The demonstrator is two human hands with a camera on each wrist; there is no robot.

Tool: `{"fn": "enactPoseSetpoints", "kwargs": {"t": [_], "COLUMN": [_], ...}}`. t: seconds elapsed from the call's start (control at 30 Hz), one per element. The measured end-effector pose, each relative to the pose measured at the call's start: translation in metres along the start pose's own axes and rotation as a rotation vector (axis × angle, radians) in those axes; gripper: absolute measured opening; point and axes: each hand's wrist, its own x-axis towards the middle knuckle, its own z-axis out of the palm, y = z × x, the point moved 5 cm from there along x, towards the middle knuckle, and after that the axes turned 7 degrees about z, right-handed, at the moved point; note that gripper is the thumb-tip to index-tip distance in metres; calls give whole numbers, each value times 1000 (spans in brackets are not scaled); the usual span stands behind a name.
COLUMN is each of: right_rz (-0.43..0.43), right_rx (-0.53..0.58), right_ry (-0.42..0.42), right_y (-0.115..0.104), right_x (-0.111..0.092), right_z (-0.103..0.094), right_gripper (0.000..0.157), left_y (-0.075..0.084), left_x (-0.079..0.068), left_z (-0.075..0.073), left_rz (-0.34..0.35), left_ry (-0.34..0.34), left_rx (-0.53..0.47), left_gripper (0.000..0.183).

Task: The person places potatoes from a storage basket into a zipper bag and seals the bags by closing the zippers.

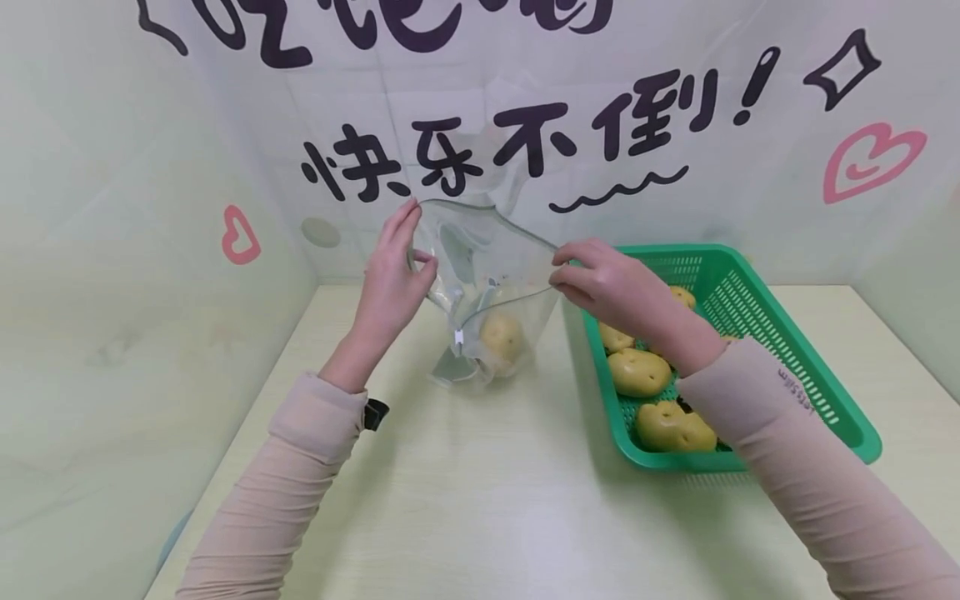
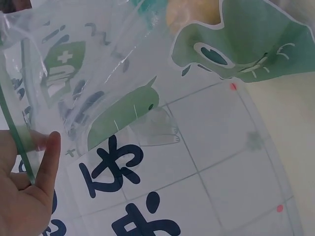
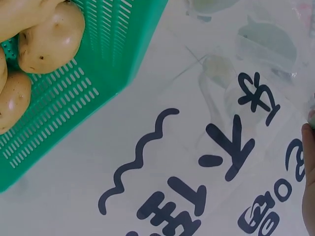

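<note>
A clear zip bag with green printed figures stands on the table, its mouth spread wide between the two hands. One potato shows through its lower part, and a white slider sits on the near rim. My left hand pinches the rim on the left; the left wrist view shows thumb and fingers on either side of the bag's edge. On the right, my right hand pinches the opposite corner. Only a strip of that hand enters the right wrist view.
A green plastic basket stands to the right, partly under my right forearm. Several potatoes lie in it, including one near its left wall. Behind the table hangs a white printed sheet. A pale wall rises at the left.
</note>
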Motion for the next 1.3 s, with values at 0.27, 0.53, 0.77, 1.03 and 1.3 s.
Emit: {"fn": "enactPoseSetpoints", "kwargs": {"t": [0.27,0.53,0.77,1.03,1.3], "right_rz": [7,-36,19,17,8], "right_rx": [9,8,-26,-38,-15], "right_ry": [66,38,-74,-113,-57], "right_y": [10,9,5,0,-6], "right_x": [7,1,-7,-11,-21], "right_z": [-15,-6,0,-1,-16], "right_gripper": [7,6,13,30,34], "left_y": [3,-2,-4,-3,-1], "left_x": [-1,-6,-9,-10,-12], "left_z": [-1,9,16,18,18], "left_rz": [23,14,19,48,73], "left_ry": [34,2,-32,-23,13], "left_rx": [-21,-18,-13,1,-19], "left_gripper": [58,53,53,51,53]}}
